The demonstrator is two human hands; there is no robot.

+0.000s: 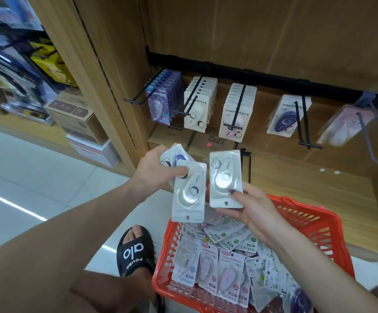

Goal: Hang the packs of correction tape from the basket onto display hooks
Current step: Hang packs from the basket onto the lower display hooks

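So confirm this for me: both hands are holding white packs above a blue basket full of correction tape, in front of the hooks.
One detail is off: the basket is orange-red, not blue, as the head view shows. The rest holds: the left hand and right hand each hold white packs above it, facing the hooks.

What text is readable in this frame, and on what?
"alo": black sandal.
"Campus": packs in the orange basket, e.g. one pack.
"Campus": hanging pack on a hook.
"NU SIGN": cardboard box under the hooks.
Smaller print on the packs, and the pack in the right hand: too blurred to read.
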